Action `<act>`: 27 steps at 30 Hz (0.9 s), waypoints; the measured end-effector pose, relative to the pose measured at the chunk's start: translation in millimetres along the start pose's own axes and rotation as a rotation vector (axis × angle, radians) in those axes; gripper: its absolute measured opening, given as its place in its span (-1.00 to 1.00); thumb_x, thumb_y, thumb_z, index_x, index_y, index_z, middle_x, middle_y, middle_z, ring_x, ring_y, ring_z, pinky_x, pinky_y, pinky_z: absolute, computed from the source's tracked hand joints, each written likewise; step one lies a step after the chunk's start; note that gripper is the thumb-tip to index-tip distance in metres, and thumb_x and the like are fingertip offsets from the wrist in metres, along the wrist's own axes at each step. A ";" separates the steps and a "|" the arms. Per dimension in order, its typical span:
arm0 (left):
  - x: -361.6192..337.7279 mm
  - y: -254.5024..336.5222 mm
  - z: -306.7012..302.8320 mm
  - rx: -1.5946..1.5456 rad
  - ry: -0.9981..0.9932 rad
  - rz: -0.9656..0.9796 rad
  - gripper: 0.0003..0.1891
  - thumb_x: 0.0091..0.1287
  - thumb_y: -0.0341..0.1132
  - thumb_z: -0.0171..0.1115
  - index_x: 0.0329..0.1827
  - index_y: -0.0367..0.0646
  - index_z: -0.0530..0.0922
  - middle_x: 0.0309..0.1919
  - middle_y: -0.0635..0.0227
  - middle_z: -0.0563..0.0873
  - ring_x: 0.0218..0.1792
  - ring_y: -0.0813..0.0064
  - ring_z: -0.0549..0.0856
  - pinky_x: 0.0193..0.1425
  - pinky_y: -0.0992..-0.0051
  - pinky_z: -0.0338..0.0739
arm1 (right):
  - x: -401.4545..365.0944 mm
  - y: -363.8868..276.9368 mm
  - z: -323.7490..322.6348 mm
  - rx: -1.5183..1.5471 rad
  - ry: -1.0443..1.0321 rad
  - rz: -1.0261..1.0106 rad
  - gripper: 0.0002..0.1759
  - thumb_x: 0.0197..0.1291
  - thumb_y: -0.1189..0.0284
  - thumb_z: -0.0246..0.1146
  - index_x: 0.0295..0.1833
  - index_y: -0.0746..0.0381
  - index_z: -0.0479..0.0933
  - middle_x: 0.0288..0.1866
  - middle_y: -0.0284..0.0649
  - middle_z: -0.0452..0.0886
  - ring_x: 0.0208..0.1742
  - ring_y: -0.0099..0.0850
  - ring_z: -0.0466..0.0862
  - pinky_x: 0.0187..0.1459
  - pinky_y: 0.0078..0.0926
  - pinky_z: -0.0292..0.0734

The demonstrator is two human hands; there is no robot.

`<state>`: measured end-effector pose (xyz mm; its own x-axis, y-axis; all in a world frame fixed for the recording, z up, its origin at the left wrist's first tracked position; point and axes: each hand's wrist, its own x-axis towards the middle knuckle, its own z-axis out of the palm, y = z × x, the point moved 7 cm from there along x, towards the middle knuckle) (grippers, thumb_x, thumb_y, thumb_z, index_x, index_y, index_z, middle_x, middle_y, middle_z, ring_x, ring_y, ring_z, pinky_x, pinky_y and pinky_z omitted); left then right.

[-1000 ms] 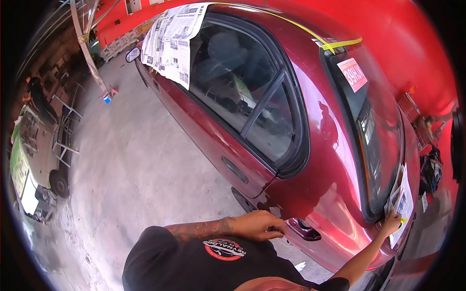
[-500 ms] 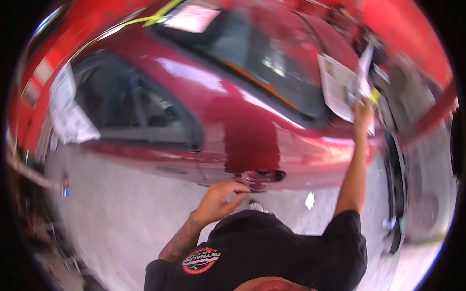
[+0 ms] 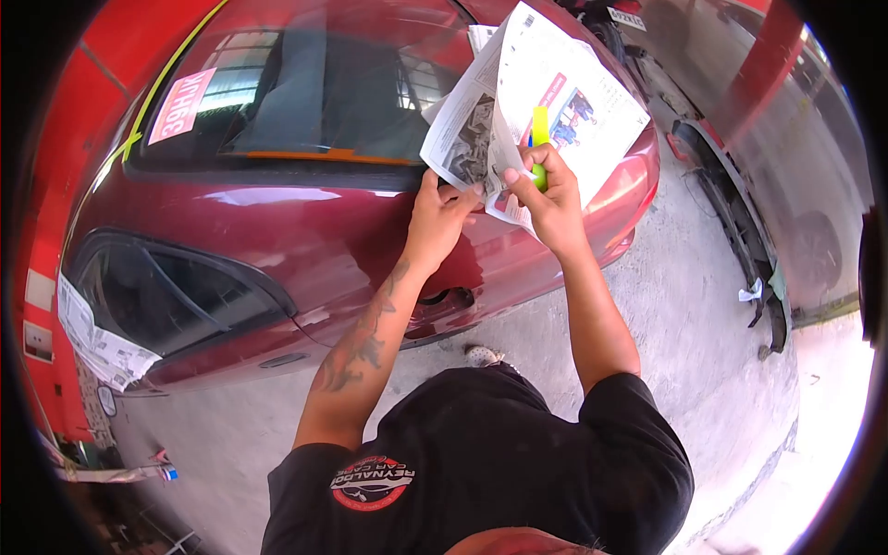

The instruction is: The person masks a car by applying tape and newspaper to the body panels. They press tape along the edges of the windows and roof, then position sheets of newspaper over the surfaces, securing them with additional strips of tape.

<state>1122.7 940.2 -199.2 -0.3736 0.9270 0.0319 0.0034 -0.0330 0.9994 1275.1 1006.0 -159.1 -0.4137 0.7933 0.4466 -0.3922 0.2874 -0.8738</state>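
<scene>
Shirt logo (image 3: 372, 481) reads REYNALDO CAR CARE; the pink window sticker (image 3: 181, 104) is illegible

L hand (image 3: 439, 211) raised fwd, pinching, R hand (image 3: 548, 190) beside it, curled shut

A sheet of newspaper (image 3: 555, 88) stands in the upper centre of the frame, unfolded and creased down the middle, so its two halves angle apart. Grey print and small colour adverts face the camera. Its lower edge is crumpled where fingers pinch it. A short strip of yellow-green tape (image 3: 539, 129) runs upright across the sheet's middle, its lower end tucked into a fist.
</scene>
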 end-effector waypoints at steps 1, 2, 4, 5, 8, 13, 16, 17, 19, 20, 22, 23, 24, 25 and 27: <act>8.4 -3.8 6.5 -0.046 -0.020 -0.016 -0.48 0.41 -0.27 0.31 0.34 -0.34 0.39 -0.02 0.17 0.73 -0.11 0.48 0.76 -0.22 0.48 0.68 | -3.7 1.7 -10.7 0.017 0.009 0.014 -0.80 0.34 0.49 0.33 -0.19 0.18 0.39 -0.21 -0.36 0.59 -0.35 -0.66 0.53 -0.33 -0.65 0.46; 15.5 -6.5 11.7 -0.090 -0.039 -0.031 -0.55 0.42 -0.28 0.31 0.27 -0.34 0.46 -0.08 0.21 0.75 -0.15 0.49 0.76 -0.25 0.48 0.68 | -7.9 2.0 -19.4 0.036 0.017 0.026 -0.80 0.33 0.49 0.33 -0.19 0.17 0.39 -0.22 -0.38 0.59 -0.35 -0.67 0.51 -0.32 -0.65 0.45; 24.2 -1.3 17.6 0.026 0.013 -0.027 -0.71 0.40 -0.36 0.28 0.08 -0.36 0.62 -0.20 0.26 0.78 -0.27 0.50 0.76 -0.28 0.49 0.68 | -16.5 -8.2 -35.8 0.161 0.123 0.005 -0.83 0.33 0.50 0.32 -0.20 0.15 0.42 -0.28 -0.42 0.58 -0.37 -0.67 0.50 -0.35 -0.66 0.44; 27.5 9.1 18.2 0.094 0.043 0.040 -0.73 0.39 -0.37 0.28 0.06 -0.35 0.64 -0.23 0.27 0.78 -0.29 0.54 0.75 -0.27 0.49 0.66 | -23.3 -10.3 -48.9 0.189 0.177 0.011 -0.85 0.33 0.52 0.30 -0.19 0.15 0.42 -0.28 -0.41 0.58 -0.36 -0.65 0.52 -0.34 -0.66 0.45; 42.3 52.4 5.6 0.233 0.096 0.263 -0.78 0.37 -0.35 0.31 -0.06 -0.33 0.70 -0.35 0.34 0.79 -0.34 0.66 0.65 -0.18 0.48 0.56 | -37.1 -28.6 -100.6 0.332 0.375 -0.130 -0.88 0.29 0.58 0.22 -0.19 0.16 0.42 -0.24 -0.34 0.61 -0.29 -0.57 0.61 -0.27 -0.60 0.53; 47.7 172.5 -26.8 0.251 0.174 0.578 -0.74 0.42 -0.28 0.30 -0.01 -0.32 0.66 -0.20 0.34 0.78 -0.19 0.64 0.66 -0.05 0.50 0.55 | -52.9 -79.4 -172.7 0.348 0.432 -0.319 -0.93 0.33 0.51 0.10 -0.13 0.19 0.35 -0.09 -0.17 0.61 -0.01 -0.34 0.66 0.12 -0.27 0.59; 51.2 233.9 -54.4 0.253 0.213 0.727 -0.72 0.41 -0.20 0.34 -0.03 -0.27 0.68 -0.20 0.39 0.78 -0.20 0.63 0.65 -0.01 0.49 0.50 | -49.1 -106.7 -196.5 0.289 0.494 -0.378 -0.96 0.38 0.48 0.09 -0.13 0.21 0.38 -0.10 -0.18 0.61 0.00 -0.36 0.66 0.11 -0.32 0.57; 50.4 252.3 -63.4 0.260 0.188 0.745 -0.69 0.41 -0.28 0.34 0.09 -0.31 0.63 -0.05 0.32 0.75 -0.09 0.61 0.69 0.06 0.55 0.53 | -46.5 -116.1 -197.0 0.281 0.505 -0.396 -0.95 0.39 0.48 0.09 -0.12 0.22 0.39 -0.08 -0.17 0.62 0.00 -0.37 0.65 0.11 -0.32 0.56; 44.7 289.3 -81.9 0.188 0.247 0.829 -0.68 0.41 -0.27 0.35 0.07 -0.35 0.63 -0.06 0.25 0.76 -0.08 0.59 0.71 0.05 0.54 0.56 | -40.4 -122.5 -210.0 0.290 0.572 -0.397 -0.92 0.41 0.47 0.06 -0.07 0.23 0.42 -0.02 -0.15 0.63 0.05 -0.33 0.66 0.14 -0.27 0.56; 33.2 305.3 -82.2 0.230 0.344 0.860 -0.67 0.40 -0.28 0.36 0.07 -0.36 0.64 -0.08 0.25 0.76 -0.07 0.57 0.72 0.04 0.56 0.56 | -35.8 -126.6 -213.8 0.288 0.587 -0.398 -0.90 0.42 0.47 0.05 -0.05 0.24 0.43 -0.01 -0.15 0.63 0.08 -0.31 0.66 0.16 -0.25 0.56; 24.5 335.2 -89.0 0.213 0.366 0.948 -0.67 0.40 -0.29 0.35 0.08 -0.37 0.64 -0.08 0.23 0.77 -0.06 0.55 0.72 0.05 0.57 0.56 | -26.6 -131.6 -221.5 0.302 0.617 -0.385 -0.84 0.44 0.44 0.04 0.01 0.26 0.44 0.04 -0.12 0.63 0.11 -0.27 0.66 0.21 -0.19 0.54; 20.1 349.2 -93.7 0.230 0.415 0.940 -0.64 0.40 -0.30 0.35 0.15 -0.36 0.62 -0.01 0.23 0.75 -0.03 0.52 0.72 0.08 0.56 0.56 | -21.5 -134.9 -222.4 0.284 0.631 -0.380 -0.84 0.44 0.44 0.06 0.01 0.27 0.45 0.03 -0.12 0.63 0.10 -0.27 0.66 0.21 -0.19 0.55; 16.0 364.0 -101.4 0.248 0.464 0.931 -0.61 0.41 -0.31 0.34 0.21 -0.35 0.59 0.06 0.22 0.74 0.00 0.48 0.72 0.12 0.55 0.55 | -15.8 -141.7 -220.8 0.267 0.645 -0.375 -0.84 0.44 0.43 0.07 0.01 0.27 0.45 0.02 -0.12 0.63 0.10 -0.27 0.66 0.20 -0.18 0.55; 18.2 390.5 -117.9 0.848 0.464 1.031 -0.60 0.42 -0.28 0.31 0.20 -0.38 0.56 0.09 0.15 0.69 0.03 0.38 0.70 0.13 0.46 0.56 | -11.8 -148.0 -220.5 0.248 0.678 -0.374 -0.84 0.41 0.44 0.11 0.00 0.27 0.46 -0.03 -0.16 0.63 0.03 -0.32 0.66 0.12 -0.26 0.56; 1.2 420.1 -119.7 0.997 0.447 1.161 -0.59 0.45 -0.22 0.26 0.06 -0.51 0.53 -0.03 -0.03 0.65 -0.10 0.21 0.69 0.00 0.30 0.65 | -3.8 -157.9 -219.6 0.211 0.741 -0.374 -0.84 0.36 0.45 0.20 -0.03 0.27 0.49 -0.13 -0.24 0.63 -0.10 -0.42 0.65 -0.05 -0.41 0.58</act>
<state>1012.7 882.7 219.6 0.0349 0.3887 0.9207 0.9789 -0.1989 0.0469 1519.0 1075.4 -65.1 0.3884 0.8333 0.3934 -0.5714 0.5528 -0.6066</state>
